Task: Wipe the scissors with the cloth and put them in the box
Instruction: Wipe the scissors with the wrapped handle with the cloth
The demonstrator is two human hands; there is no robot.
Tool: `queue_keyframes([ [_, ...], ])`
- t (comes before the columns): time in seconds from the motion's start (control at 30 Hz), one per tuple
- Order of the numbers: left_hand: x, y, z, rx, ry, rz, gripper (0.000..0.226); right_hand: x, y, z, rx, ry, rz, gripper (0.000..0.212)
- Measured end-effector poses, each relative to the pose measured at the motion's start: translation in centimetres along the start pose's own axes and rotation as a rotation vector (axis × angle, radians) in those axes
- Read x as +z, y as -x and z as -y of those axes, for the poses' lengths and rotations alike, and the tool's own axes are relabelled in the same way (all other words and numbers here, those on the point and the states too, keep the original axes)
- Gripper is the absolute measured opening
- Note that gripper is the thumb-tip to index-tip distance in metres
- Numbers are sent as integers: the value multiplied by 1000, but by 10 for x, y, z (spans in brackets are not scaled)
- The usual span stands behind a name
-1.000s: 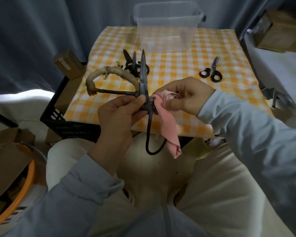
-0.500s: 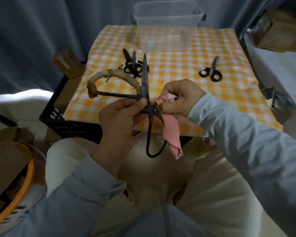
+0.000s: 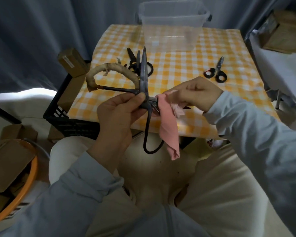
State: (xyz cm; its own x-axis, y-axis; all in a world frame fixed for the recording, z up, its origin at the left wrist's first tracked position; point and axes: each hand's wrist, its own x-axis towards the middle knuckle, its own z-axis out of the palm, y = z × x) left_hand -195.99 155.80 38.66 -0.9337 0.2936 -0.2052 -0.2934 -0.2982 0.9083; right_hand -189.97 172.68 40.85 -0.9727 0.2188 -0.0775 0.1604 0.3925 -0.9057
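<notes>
Scissors (image 3: 143,69), big, old and dark, are hanging in the air on the near side of the clear box (image 3: 171,36), above the person's lap. They are standing wide open. One long blade is pointing up toward the box. The other blade is sticking out sideways and is hiding inside the pink cloth (image 3: 167,127). One handle loop is wrapped in worn, pale rag and is curving off to the left. The other loop is bare black metal and is dangling down, away from the box.

The left hand (image 3: 116,117) is pinching the scissors at the joint, thumb on top. The right hand (image 3: 198,93) is squeezing the cloth around the sideways blade, and the long end of the cloth is drooping down.

Half a second ago the right hand was sitting tight against the joint. Now it is sitting farther out to the right, and a short bit of bare metal is showing between the joint and the cloth. The left hand is keeping its grip.

On the yellow checked counter (image 3: 178,71), one small black pair (image 3: 138,59) is lying just in front of the box to the left, and the other small pair (image 3: 219,67) to the right.
</notes>
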Motion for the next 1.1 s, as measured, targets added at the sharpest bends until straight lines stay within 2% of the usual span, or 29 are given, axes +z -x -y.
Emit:
queue_keyframes([
  [0.2,3,1,4,-4,-25,4,10,6,2,8,-89,268,5,16],
  [0.33,6,4,8,-4,-26,2,11,21,-1,14,-135,358,-68,12],
  [0.7,-2,2,4,-27,1,-30,9,18,-5,0,-71,377,-95,5],
  [0.9,3,6,2,-9,12,-10,13,19,-8,5,-62,258,-100,6],
  [1.1,5,6,0,-23,22,0,13,13,-6,12,-66,190,-31,6],
])
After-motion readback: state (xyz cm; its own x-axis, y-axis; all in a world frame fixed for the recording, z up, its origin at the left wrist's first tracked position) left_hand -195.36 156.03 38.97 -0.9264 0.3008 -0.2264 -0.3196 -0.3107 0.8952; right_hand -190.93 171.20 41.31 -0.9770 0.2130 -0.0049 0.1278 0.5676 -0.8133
